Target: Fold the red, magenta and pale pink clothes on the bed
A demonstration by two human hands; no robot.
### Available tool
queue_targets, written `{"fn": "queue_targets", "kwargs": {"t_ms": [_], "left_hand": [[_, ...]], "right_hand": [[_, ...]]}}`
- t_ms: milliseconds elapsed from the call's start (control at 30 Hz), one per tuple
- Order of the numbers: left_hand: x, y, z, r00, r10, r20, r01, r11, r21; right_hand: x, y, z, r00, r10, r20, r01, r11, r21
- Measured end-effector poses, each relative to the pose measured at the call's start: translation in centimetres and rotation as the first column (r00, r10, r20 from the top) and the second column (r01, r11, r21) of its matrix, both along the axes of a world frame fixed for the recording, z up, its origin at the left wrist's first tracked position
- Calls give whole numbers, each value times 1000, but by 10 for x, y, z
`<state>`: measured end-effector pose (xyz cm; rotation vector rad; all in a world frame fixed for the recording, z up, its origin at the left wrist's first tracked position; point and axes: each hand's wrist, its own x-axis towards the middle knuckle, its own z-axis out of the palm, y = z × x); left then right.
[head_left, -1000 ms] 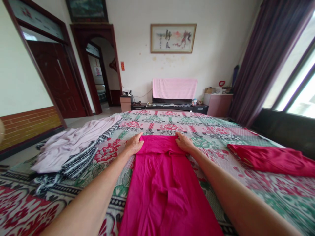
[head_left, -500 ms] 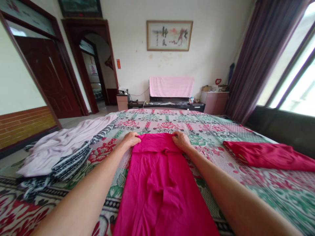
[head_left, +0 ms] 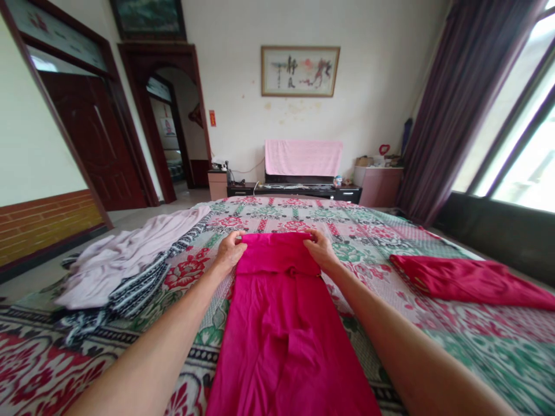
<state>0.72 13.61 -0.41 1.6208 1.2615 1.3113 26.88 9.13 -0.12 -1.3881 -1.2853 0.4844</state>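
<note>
A bright magenta garment [head_left: 288,323] lies lengthwise on the patterned bedspread [head_left: 355,231], running toward me. Its far end is folded over into a flat band, and wrinkles cross the nearer part. What kind of garment it is, I cannot make out. My left hand [head_left: 232,249] pinches the far left corner of the band between thumb and fingers. At the opposite corner, my right hand [head_left: 319,247] grips the fabric the same way. The edge between both hands is pulled straight.
To the left lies a pale pink cloth [head_left: 134,248] beside a black-and-white patterned textile [head_left: 141,292]. A folded red cloth [head_left: 468,280] rests on the right. Beyond the bed stand a low black cabinet [head_left: 243,191] and a screen covered with a pink towel [head_left: 303,157].
Both hands keep hold of the folded band, whose far edge looks slightly raised and straighter. The whole view has tilted up a little, so the room sits lower in the picture.
</note>
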Motion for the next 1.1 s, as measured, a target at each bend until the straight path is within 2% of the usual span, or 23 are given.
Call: {"fn": "queue_targets", "kwargs": {"t_ms": [100,200,333,433,633,767,900,1000,1100], "left_hand": [[-2,-15,14,1000,-15,14,15,1000,-1],[-6,-34,31,1000,18,-4,-17,998,57],[-12,-60,47,999,32,6,-33,994,107],[-16,-76,50,998,51,21,-53,993,107],[-23,-97,42,998,69,-11,-67,992,109],[-30,-108,38,998,11,-61,-3,993,119],[-39,-122,35,964,-117,-238,140,987,81],[-43,-133,35,911,-257,-322,280,960,27],[-46,-141,37,863,-319,-391,348,937,4]], "right_hand": [[-1,-10,8,987,98,-127,-101,995,-20],[-2,-25,22,964,168,-205,-173,985,-3],[-7,-51,40,939,209,-273,-206,978,41],[-12,-72,48,919,255,-299,-249,967,60],[-17,-107,54,908,288,-303,-290,956,41],[-16,-123,54,934,291,-209,-300,954,-11],[-9,-135,49,952,303,40,-298,950,-95],[-2,-142,44,922,314,225,-289,948,-136],[2,-147,43,870,364,333,-326,931,-165]]}}
